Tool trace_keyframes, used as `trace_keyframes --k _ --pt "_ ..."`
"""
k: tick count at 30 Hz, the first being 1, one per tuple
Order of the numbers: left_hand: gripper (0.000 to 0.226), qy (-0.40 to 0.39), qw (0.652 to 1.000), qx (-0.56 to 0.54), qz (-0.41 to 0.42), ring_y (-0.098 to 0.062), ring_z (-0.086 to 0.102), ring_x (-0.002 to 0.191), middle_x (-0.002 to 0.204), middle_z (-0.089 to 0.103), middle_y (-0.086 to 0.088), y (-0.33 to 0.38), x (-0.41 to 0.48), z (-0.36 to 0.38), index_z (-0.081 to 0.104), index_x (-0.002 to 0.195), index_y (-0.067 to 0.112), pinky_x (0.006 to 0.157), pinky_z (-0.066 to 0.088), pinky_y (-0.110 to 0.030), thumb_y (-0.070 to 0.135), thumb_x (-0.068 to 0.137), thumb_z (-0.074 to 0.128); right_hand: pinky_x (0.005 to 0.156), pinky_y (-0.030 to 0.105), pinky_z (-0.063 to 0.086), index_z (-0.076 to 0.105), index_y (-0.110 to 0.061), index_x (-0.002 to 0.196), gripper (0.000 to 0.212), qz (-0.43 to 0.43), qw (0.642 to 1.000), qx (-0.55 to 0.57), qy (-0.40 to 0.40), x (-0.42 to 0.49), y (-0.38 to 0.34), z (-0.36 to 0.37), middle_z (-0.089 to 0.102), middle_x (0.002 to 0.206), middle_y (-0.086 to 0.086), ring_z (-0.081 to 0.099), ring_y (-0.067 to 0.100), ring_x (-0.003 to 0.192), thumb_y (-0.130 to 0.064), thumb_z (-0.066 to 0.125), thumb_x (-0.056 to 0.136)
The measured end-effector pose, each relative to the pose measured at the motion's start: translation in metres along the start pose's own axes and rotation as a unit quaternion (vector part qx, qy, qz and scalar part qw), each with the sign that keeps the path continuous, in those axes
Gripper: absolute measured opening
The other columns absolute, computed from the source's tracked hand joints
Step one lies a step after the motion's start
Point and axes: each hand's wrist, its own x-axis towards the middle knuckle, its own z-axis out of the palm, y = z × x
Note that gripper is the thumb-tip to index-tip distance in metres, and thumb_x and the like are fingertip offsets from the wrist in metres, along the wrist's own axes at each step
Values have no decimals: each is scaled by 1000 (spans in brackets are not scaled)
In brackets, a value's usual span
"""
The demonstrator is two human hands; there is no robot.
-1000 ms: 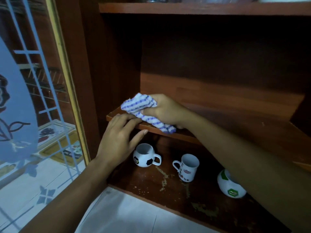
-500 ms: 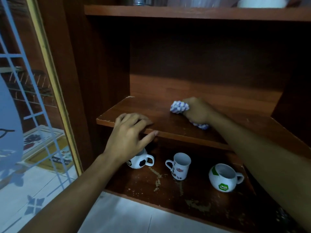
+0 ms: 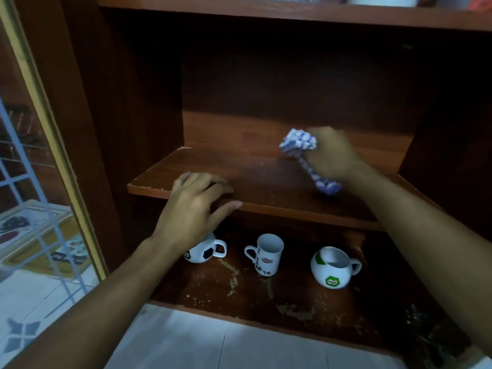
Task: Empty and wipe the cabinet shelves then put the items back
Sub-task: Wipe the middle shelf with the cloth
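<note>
My right hand [image 3: 334, 158] grips a bunched blue-and-white striped cloth [image 3: 299, 142] and holds it on the right part of the brown middle shelf [image 3: 253, 177]. My left hand [image 3: 194, 206] rests on that shelf's front edge, fingers laid over the top and thumb along the front. On the bottom shelf [image 3: 292, 302] stand three mugs: a football-patterned mug [image 3: 203, 253] partly behind my left wrist, a tall white mug [image 3: 267, 254] and a round white mug with green marks [image 3: 331, 267].
An upper shelf [image 3: 292, 12] carries dishes that are cut off by the frame. The open glass cabinet door [image 3: 34, 182] with a yellow frame stands to the left. White floor tiles [image 3: 213, 344] lie below. The bottom shelf is stained and crumbly.
My right hand has carried the cloth from the shelf's front left corner across to the right and deeper in. My left hand has stayed on the front edge.
</note>
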Motion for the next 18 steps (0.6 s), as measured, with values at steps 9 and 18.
trace_keyframes --k 9,18 --pt "46 -8 999 -17 39 -23 49 125 114 65 -1 16 13 11 72 107 13 98 33 -30 52 89 53 64 25 36 59 -15 73 17 32 998 20 -55 -45 2 17 72 81 9 65 23 75 -4 53 84" --pt "50 -5 999 -24 48 -25 49 124 113 65 -2 21 16 9 70 110 12 97 36 -34 54 86 55 60 26 40 63 -15 76 17 51 990 130 20 -67 -7 -19 69 76 2 63 15 74 -2 55 84"
